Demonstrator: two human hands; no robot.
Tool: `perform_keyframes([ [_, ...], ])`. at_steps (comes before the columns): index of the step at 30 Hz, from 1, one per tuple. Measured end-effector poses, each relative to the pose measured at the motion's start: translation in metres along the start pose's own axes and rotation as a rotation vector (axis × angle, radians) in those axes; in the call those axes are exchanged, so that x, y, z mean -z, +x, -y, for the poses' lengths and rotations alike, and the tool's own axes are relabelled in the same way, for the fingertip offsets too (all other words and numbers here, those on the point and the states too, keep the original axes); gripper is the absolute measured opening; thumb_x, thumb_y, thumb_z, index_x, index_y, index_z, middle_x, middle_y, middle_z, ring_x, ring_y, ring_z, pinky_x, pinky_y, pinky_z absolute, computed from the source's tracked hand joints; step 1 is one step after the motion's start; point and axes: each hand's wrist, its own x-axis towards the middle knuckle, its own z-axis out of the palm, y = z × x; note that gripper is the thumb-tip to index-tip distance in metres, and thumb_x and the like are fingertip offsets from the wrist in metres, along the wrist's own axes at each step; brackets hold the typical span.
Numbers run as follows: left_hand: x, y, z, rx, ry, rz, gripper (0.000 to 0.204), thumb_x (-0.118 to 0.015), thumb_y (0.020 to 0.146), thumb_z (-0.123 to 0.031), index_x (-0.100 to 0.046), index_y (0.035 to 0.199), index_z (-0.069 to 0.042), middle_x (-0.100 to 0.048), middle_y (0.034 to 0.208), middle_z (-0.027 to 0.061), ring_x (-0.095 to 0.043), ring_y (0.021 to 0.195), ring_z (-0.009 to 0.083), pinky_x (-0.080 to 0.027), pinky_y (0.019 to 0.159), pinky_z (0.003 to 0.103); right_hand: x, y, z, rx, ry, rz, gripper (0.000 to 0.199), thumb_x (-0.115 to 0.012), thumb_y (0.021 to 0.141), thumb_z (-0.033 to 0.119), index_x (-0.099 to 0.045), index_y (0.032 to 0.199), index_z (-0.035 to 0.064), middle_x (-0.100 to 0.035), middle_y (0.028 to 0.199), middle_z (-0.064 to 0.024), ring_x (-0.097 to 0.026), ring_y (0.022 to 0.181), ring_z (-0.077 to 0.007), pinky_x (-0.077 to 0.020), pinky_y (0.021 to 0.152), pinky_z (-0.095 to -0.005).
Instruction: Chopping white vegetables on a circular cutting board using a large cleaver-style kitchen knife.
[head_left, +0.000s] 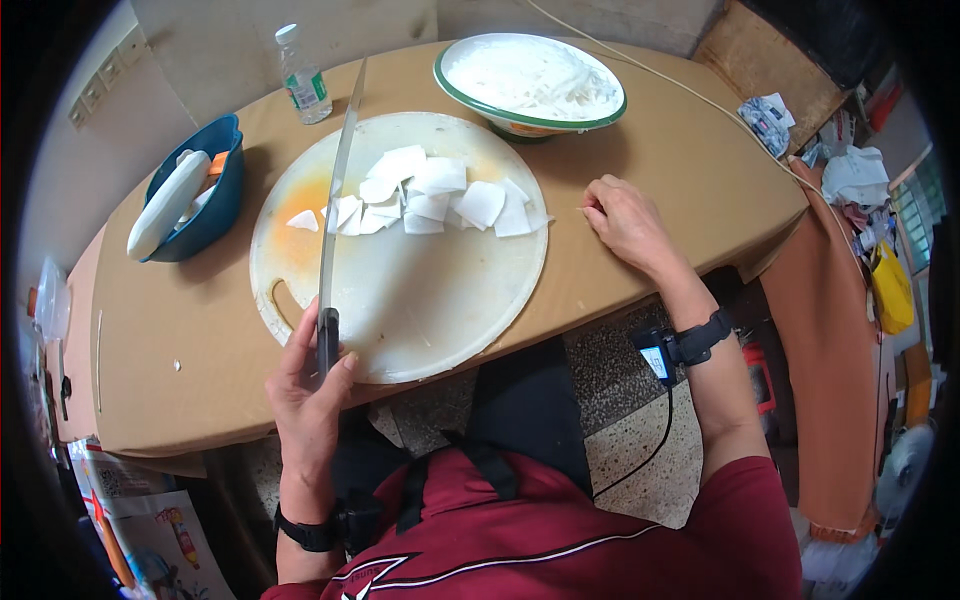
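Observation:
My left hand (312, 385) is closed around the black handle of a long kitchen knife (338, 190). The blade points away from me over the left part of a round white cutting board (430, 300), which has a handle slot and orange stains. Thin white slices (428, 205), looking like radish, lie in a loose row across the board's middle, several of them overlapping. One small slice (303, 220) sits left of the blade. To the right of the board, my right hand (628, 222) rests on the table with its fingers curled in; nothing shows in it.
A white bowl with a green rim (617, 118), heaped with white shreds, stands behind the board. At left, a teal basin (222, 215) holds a long white radish (168, 205) and an orange piece. Behind stands a clear bottle (303, 80). A cable (668, 425) hangs from my right wrist.

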Motion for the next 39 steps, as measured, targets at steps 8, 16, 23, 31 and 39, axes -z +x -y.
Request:
perform_keyframes([
  [8,0.005,-0.001,0.006,-0.020,0.035,0.004,0.063,-0.067,0.082,0.005,-0.050,0.142,-0.001,-0.058,0.100,-0.0020,-0.052,0.085,0.0063,-0.044,0.075,0.020,0.050,0.010,0.024,-0.148,0.341,-0.203,0.016,-0.060,0.089,0.008,-0.065,0.102,0.0021,-0.069,0.096,-0.0159,-0.066,0.087,-0.0344,-0.0519,0.077,-0.0403],
  [16,0.002,-0.003,-0.001,0.005,0.063,0.001,0.061,-0.067,0.084,0.002,-0.050,0.143,-0.003,-0.055,0.096,-0.0029,-0.051,0.084,0.0054,-0.044,0.073,0.019,0.031,0.049,0.028,0.206,0.111,-0.699,0.023,-0.067,0.085,0.008,-0.069,0.108,0.0068,-0.070,0.105,-0.0130,-0.064,0.102,-0.0315,-0.0489,0.088,-0.0420],
  [23,0.001,-0.002,0.003,0.015,-0.010,-0.025,0.062,-0.067,0.085,0.002,-0.048,0.143,-0.001,-0.058,0.098,-0.0014,-0.054,0.085,0.0057,-0.045,0.072,0.020,0.036,0.004,0.039,-0.048,0.262,-0.291,0.009,-0.065,0.086,0.010,-0.070,0.091,0.0035,-0.068,0.094,-0.0140,-0.065,0.086,-0.0325,-0.0504,0.079,-0.0427],
  [31,-0.001,-0.003,0.001,0.008,-0.008,-0.016,0.062,-0.067,0.085,0.003,-0.048,0.144,0.000,-0.058,0.100,-0.0016,-0.054,0.086,0.0057,-0.045,0.073,0.019,-0.009,-0.022,0.047,0.115,0.209,-0.098,0.017,-0.065,0.087,0.010,-0.066,0.103,0.0024,-0.065,0.098,-0.0152,-0.062,0.096,-0.0363,-0.0500,0.083,-0.0430],
  [39,-0.002,-0.002,0.004,-0.009,0.003,-0.038,0.062,-0.068,0.084,0.003,-0.048,0.143,0.000,-0.058,0.099,-0.0025,-0.054,0.087,0.0055,-0.045,0.075,0.019,-0.015,-0.016,0.042,0.144,0.220,-0.168,0.010,-0.064,0.087,0.007,-0.063,0.094,0.0010,-0.064,0.091,-0.0157,-0.062,0.088,-0.0358,-0.0502,0.077,-0.0435],
])
